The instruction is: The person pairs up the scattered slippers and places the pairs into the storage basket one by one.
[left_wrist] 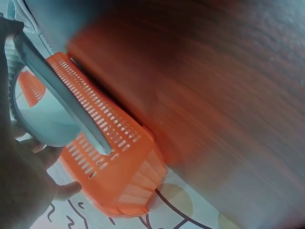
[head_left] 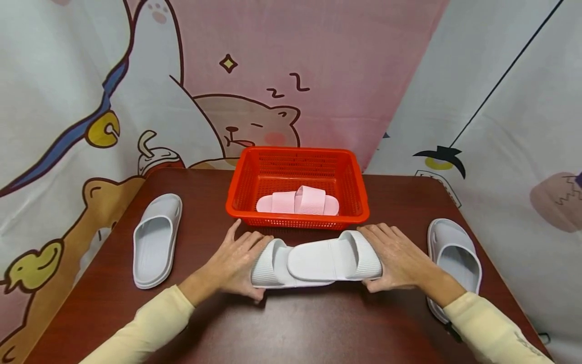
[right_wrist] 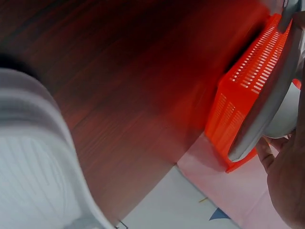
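Observation:
Two white open-toed slippers, the left one (head_left: pixel 283 273) and the right one (head_left: pixel 313 260), are held lengthwise above the table, heel parts overlapping with the right one on top. My left hand (head_left: pixel 238 263) grips the left slipper around its ribbed strap end, thumb at the near side. The strap end of the right slipper is in my right hand (head_left: pixel 395 255), fingers over the far side. Just beyond them stands a red plastic basket (head_left: pixel 297 220), with a pair of pink slippers (head_left: pixel 284 202) lying inside it. Its perforated wall also shows behind the slipper in both wrist views.
On the brown table (head_left: pixel 300 323), a grey clog (head_left: pixel 156 242) lies at the left. Another grey clog (head_left: pixel 459 263) is at the right edge, partly hidden by my right forearm. A cartoon-print cloth (head_left: pixel 345 76) hangs behind and around the table.

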Demonstrator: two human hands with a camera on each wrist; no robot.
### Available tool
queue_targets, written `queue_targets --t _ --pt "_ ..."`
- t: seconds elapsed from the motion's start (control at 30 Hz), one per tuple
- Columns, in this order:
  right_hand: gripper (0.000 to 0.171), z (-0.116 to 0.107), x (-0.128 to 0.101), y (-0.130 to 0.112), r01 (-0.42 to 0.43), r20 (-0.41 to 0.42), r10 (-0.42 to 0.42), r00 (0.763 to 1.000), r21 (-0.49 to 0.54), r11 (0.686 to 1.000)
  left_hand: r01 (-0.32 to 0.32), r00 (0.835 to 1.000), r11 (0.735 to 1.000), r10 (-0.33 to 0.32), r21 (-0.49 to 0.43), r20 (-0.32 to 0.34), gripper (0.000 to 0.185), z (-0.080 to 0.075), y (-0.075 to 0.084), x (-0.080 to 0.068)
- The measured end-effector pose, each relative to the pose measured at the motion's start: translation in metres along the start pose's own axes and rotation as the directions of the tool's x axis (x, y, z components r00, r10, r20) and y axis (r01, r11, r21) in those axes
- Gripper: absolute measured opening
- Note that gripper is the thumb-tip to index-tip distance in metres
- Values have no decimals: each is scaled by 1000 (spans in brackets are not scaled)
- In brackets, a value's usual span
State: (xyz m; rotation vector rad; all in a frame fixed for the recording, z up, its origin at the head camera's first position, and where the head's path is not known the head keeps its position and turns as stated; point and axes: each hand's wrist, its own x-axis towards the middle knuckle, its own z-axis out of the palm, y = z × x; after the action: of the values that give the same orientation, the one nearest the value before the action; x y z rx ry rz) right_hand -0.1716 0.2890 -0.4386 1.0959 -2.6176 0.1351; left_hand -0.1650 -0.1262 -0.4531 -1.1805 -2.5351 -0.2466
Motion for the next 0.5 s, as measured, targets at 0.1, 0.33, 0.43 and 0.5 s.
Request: queue_targets --t 0.1,0.33,0.43,0.5 --pt "106 1 4 -2 12 -5 -12 1000 10 1000 -2 1000 1000 2 3 -3 114 0 2 1" --pt "105 5 12 -10 27 6 -27 1000 35 999 -17 1000 1000 17 2 -24 111 2 5 3" --pt "105 5 16 -14 25 3 -26 1000 33 999 -16 999 1000 16 3 -29 110 3 6 4" --pt "104 5 18 -16 27 -2 -27 1000 25 999 -14 999 1000 14 5 -30 109 4 7 4"
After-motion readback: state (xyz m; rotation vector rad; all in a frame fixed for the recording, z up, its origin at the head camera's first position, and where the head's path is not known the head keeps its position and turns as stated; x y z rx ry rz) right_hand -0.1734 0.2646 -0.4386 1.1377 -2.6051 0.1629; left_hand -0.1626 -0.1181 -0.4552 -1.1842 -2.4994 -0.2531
